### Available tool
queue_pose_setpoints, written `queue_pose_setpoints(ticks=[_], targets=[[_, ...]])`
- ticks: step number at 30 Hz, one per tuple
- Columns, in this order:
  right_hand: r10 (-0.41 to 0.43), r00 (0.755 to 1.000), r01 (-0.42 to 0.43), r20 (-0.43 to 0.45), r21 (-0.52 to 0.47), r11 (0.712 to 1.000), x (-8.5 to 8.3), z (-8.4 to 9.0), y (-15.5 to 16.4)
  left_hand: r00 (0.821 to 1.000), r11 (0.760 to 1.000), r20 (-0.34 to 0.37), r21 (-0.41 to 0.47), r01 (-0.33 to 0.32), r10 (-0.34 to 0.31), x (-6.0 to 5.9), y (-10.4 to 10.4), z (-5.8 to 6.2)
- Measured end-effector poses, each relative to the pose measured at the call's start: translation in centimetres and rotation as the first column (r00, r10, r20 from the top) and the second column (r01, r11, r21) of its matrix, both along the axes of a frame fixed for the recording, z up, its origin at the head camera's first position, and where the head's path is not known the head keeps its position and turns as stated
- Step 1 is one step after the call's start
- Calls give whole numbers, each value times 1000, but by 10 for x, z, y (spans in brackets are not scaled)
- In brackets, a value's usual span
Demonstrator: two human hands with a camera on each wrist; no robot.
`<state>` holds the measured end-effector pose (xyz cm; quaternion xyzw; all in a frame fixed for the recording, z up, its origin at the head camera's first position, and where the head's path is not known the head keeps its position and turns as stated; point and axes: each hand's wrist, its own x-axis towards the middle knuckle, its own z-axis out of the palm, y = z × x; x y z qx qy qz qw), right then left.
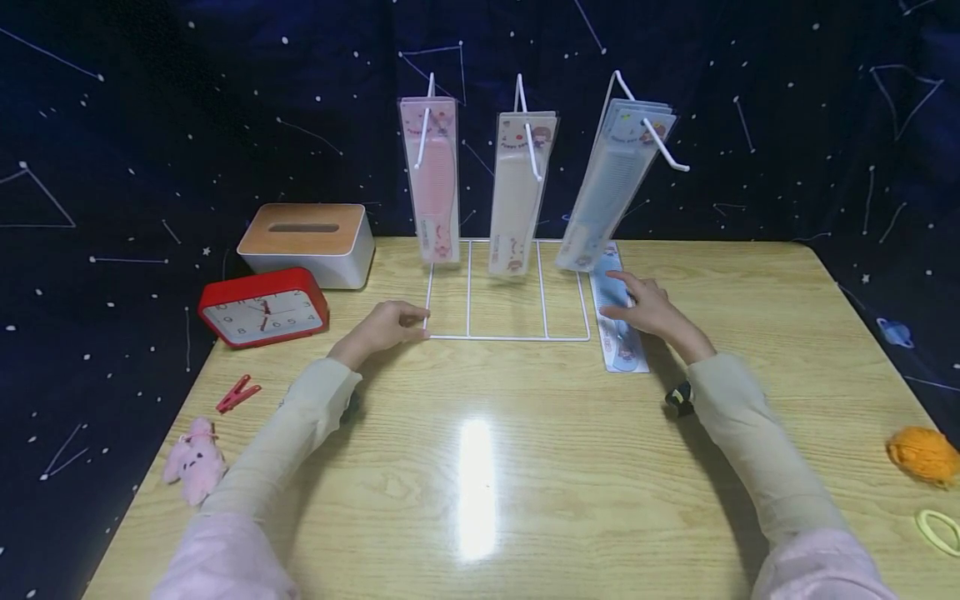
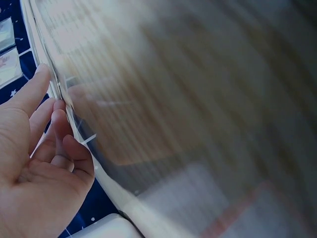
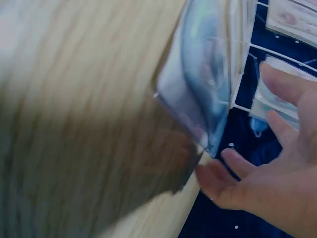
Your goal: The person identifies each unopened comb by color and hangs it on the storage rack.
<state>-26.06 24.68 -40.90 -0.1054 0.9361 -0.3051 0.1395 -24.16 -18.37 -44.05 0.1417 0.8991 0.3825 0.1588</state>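
- Resting at the near left corner of the white wire rack (image 1: 507, 337), the left hand (image 1: 382, 327) has its fingertips against the wire base; the left wrist view shows the fingers (image 2: 37, 94) loosely extended along the wire, gripping nothing.
- Lying flat on the tabletop (image 1: 525, 467) just beside the rack's right edge is a blue packaged comb (image 1: 618, 321); the right hand (image 1: 651, 307) is spread over its middle, fingers straight and touching the packet rather than clasping it.
- The right wrist view is blurred, yet it shows the packet (image 3: 200, 94) at the table's edge with the open fingers (image 3: 233, 171) beside it.
- On the rack's upright hooks hang three sets of packaged combs toward the far edge: a pink comb pack (image 1: 431, 179) on the left, a cream comb pack (image 1: 517, 192) in the middle, and blue comb packs (image 1: 611, 187) on the right, tilted.
- Near the far left corner sits a tissue box (image 1: 307, 243) with a wooden lid, and a red clock (image 1: 262, 307) just in front of it.
- Along the left edge lie a red clothespin (image 1: 237, 393) and a pink plush toy (image 1: 195, 460).
- Near the right edge rest an orange yarn ball (image 1: 924, 455) and a yellow hair tie (image 1: 939, 530).
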Motion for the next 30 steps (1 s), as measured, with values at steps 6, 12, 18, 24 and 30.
queue_pose_setpoints(ticks=[6,12,18,24,30], targets=[[66,996,-75,57,187,980,2,-8,-1,999,1000,-29,6,13,-13,1,1,-1],[56,998,-61,32,200,978,4,-11,0,1000,1000,-5,-1,-5,5,1,0,1],[26,999,-30,37,125,992,12,-13,9,1000,1000,-16,-6,8,-8,1,0,1],[-31,999,31,42,13,999,24,-14,18,1000,1000,-12,-5,11,-11,1,0,2],[-163,984,169,78,-71,983,38,-11,28,1000,1000,-14,-7,14,-14,2,0,2]])
